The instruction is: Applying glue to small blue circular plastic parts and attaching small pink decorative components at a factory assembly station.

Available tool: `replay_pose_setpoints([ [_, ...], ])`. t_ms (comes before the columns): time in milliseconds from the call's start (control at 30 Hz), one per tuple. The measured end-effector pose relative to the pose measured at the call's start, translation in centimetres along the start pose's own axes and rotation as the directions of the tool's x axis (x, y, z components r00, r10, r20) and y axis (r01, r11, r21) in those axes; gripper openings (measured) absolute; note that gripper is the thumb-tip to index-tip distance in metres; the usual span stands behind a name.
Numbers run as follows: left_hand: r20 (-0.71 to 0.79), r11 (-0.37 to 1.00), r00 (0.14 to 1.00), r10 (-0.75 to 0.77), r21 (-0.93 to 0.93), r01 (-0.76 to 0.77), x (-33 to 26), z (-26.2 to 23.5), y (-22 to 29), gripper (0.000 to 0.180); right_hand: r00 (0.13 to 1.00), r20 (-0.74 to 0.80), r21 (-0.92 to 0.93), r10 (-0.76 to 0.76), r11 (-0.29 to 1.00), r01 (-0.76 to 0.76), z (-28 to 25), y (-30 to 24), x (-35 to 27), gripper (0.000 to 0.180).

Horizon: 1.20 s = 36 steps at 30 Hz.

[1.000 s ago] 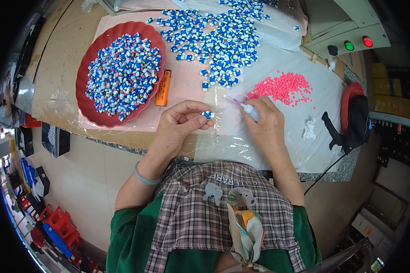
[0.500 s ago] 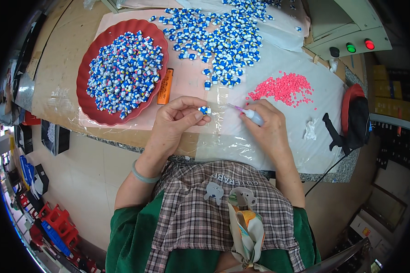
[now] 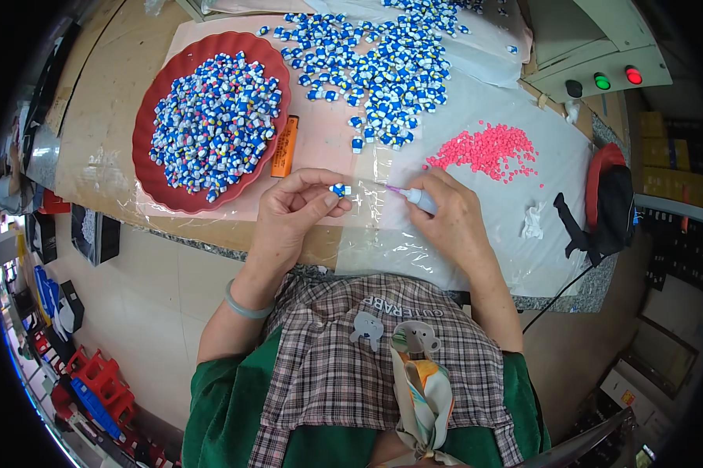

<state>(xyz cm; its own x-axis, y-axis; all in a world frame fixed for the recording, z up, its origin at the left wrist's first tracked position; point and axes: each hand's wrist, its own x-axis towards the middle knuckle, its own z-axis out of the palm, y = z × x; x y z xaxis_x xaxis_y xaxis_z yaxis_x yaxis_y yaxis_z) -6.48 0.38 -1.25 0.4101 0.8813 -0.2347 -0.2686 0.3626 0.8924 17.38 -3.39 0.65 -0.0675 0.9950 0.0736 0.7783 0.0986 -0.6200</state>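
Observation:
Between the thumb and fingers of my left hand [image 3: 298, 212] is a small blue-and-white figurine [image 3: 340, 189]. My right hand [image 3: 451, 214] grips a small translucent glue bottle [image 3: 423, 200], whose thin purple-based nozzle points left at the figurine, a short gap away from it. Beyond my hands lies a loose spread of similar blue-and-white figurines [image 3: 398, 86]. A red scalloped bowl [image 3: 142, 148] at the left is heaped with more of them, some showing pink spots. Past my right hand is a scattered pile of small pink pieces [image 3: 488, 150].
An orange box cutter [image 3: 284, 147] lies beside the bowl. Crumpled white tissue [image 3: 532, 221] sits right of my right hand. A black-and-red cloth item [image 3: 607, 204] rests at the table's right edge. A pale metal box with green and red lights [image 3: 617, 54] stands at the back right.
Both hands have shifted slightly left, the figurine and the glue bottle moving with them. The nozzle now sits nearer the middle, still apart from the figurine.

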Motion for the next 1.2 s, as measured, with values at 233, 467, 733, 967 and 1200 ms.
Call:
replay_pose_setpoints([
  [233,-0.025,0.999,1.0,-0.004,0.042,0.005,-0.3,1.0,0.0,0.021,0.993,0.034,0.322,0.109,0.94,-0.114,-0.6,0.2,-0.2,0.012],
  [467,0.136,0.997,0.988,-0.073,0.033,0.069,0.1,3.3,-1.0,0.022,0.984,0.149,0.62,0.094,0.766,-0.167,-0.5,-0.4,-1.0,0.011],
  [733,0.173,0.978,0.984,0.046,0.192,-0.08,0.3,4.4,-1.4,0.019,0.979,0.163,0.609,0.125,0.768,-0.199,-0.3,-1.1,-1.4,0.018],
  [967,0.195,0.907,0.971,0.139,0.369,-0.204,0.2,4.6,-1.3,0.021,0.963,0.188,0.586,0.195,0.764,-0.269,-0.3,-1.5,-1.5,0.023],
  [1200,0.271,0.739,0.924,0.269,0.557,-0.379,0.1,4.9,-0.8,0.022,0.978,0.113,0.514,0.176,0.832,-0.209,0.0,-1.6,-1.7,0.025],
])
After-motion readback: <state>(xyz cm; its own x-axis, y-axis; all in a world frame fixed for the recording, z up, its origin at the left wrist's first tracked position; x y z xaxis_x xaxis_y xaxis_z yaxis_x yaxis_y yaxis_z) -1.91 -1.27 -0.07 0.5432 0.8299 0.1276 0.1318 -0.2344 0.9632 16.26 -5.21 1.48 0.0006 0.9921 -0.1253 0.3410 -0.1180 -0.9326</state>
